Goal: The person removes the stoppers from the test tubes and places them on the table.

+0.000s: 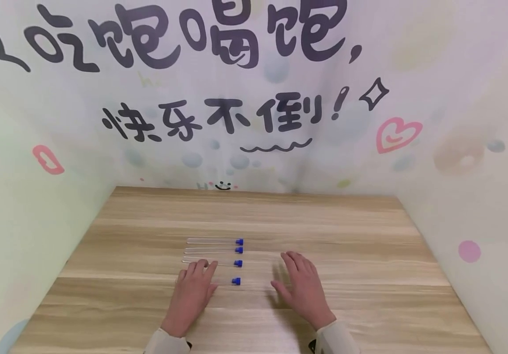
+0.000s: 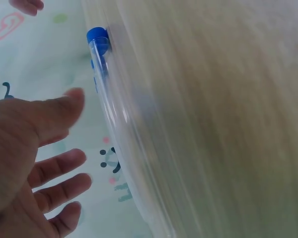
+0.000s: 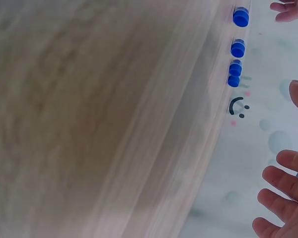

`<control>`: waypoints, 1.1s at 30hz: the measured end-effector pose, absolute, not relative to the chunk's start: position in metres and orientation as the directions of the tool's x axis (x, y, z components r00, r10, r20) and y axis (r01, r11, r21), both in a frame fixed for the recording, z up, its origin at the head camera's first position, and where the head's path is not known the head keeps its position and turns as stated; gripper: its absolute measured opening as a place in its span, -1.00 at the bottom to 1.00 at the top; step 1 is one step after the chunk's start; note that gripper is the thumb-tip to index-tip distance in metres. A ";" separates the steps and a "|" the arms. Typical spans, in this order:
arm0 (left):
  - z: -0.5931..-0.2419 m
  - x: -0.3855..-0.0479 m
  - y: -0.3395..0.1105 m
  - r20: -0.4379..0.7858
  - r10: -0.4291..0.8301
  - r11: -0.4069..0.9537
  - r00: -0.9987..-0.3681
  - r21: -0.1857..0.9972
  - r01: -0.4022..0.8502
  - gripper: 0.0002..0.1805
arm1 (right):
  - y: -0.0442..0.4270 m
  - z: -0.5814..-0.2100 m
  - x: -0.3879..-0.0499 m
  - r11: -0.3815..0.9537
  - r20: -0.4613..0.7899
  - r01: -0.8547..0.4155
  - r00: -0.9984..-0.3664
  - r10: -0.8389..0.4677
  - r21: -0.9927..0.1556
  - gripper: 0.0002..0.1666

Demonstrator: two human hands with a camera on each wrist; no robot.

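Note:
Several clear test tubes with blue caps lie side by side on the wooden table, caps pointing right; the farthest test tube (image 1: 214, 241) is in full view. My left hand (image 1: 194, 290) hovers at the left end of the nearest test tube (image 1: 236, 281) and hides part of it from the head view. In the left wrist view that test tube (image 2: 120, 106) lies apart from the loosely spread fingers and thumb (image 2: 72, 106). To the right of the caps, my right hand (image 1: 304, 290) is held over the table with its fingers spread, holding nothing. The right wrist view shows the blue caps (image 3: 241, 18) in a row.
The wood-grain table (image 1: 369, 246) has pale walls at its back and sides. Black writing and small drawings cover the back wall (image 1: 254, 162).

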State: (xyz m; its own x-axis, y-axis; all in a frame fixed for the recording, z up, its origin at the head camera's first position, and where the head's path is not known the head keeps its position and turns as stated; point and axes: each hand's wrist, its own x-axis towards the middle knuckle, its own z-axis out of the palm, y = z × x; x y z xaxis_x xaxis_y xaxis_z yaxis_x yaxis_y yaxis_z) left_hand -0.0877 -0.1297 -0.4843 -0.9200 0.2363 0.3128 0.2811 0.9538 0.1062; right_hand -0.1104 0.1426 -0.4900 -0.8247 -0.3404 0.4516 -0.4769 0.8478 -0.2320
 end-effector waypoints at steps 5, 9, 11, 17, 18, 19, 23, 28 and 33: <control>-0.487 -0.089 -0.129 0.269 0.234 0.956 -0.934 0.109 0.271 -0.48 | 0.138 -0.492 -0.110 0.846 0.431 -0.479 -0.831 -0.351 -0.234 -0.22; -0.488 -0.090 -0.129 0.241 0.228 0.957 -0.943 0.123 0.263 -0.50 | 0.133 -0.496 -0.110 0.840 0.419 -0.484 -0.834 -0.359 -0.244 -0.24; -0.489 -0.090 -0.129 0.229 0.228 0.958 -0.946 0.121 0.260 -0.51 | 0.131 -0.498 -0.109 0.839 0.411 -0.486 -0.836 -0.364 -0.244 -0.25; -0.491 -0.091 -0.130 0.181 0.226 0.960 -0.957 0.123 0.250 -0.52 | 0.127 -0.500 -0.109 0.844 0.406 -0.484 -0.837 -0.368 -0.231 -0.26; -0.492 -0.091 -0.131 0.177 0.225 0.961 -0.958 0.124 0.248 -0.52 | 0.126 -0.500 -0.109 0.843 0.407 -0.484 -0.836 -0.367 -0.234 -0.26; -0.492 -0.092 -0.131 0.174 0.223 0.961 -0.959 0.124 0.247 -0.52 | 0.126 -0.499 -0.109 0.843 0.407 -0.484 -0.837 -0.367 -0.235 -0.26; -0.494 -0.093 -0.133 0.170 0.229 0.963 -0.959 0.104 0.248 -0.57 | 0.124 -0.498 -0.108 0.842 0.384 -0.481 -0.845 -0.372 -0.243 -0.25; -0.493 -0.093 -0.135 0.146 0.243 0.960 -0.959 0.105 0.259 -0.66 | 0.122 -0.497 -0.109 0.840 0.334 -0.476 -0.861 -0.383 -0.261 -0.26; -0.489 -0.094 -0.135 0.121 0.249 0.957 -0.961 0.124 0.264 -0.71 | 0.121 -0.495 -0.109 0.834 0.297 -0.474 -0.870 -0.393 -0.283 -0.27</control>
State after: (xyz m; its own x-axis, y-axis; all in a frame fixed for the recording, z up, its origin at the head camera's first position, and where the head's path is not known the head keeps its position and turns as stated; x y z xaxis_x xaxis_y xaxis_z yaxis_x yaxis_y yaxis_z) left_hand -0.0943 -0.1349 -0.4892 -0.9609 0.2490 0.1207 0.2635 0.9567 0.1240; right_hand -0.1091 0.1209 -0.4950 -0.8701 -0.3933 0.2970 -0.4736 0.8340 -0.2831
